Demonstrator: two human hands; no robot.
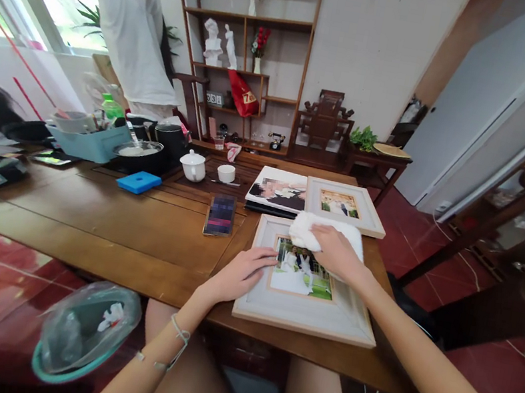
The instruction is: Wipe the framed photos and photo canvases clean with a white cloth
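A framed wedding photo [254,300] with a wide pale border lies flat at the table's front edge. My left hand [239,272] rests on the frame's left side, fingers stretched out toward the picture. In my right hand [338,250] is a fluffy white cloth [307,228], pressed on the upper part of the frame and covering some of it. Just behind lie a second framed photo [340,203] and a large photo print [278,189] on a dark base. A phone [220,216] lies left of the near frame.
On the table stand a lidded white teapot [192,166], a white cup [226,173], a blue box [138,182] and a light-blue bin [83,143] of tools. Below the table edge is a lined trash bin [78,364]. A person [136,32] stands at the far left, near a shelf [253,19].
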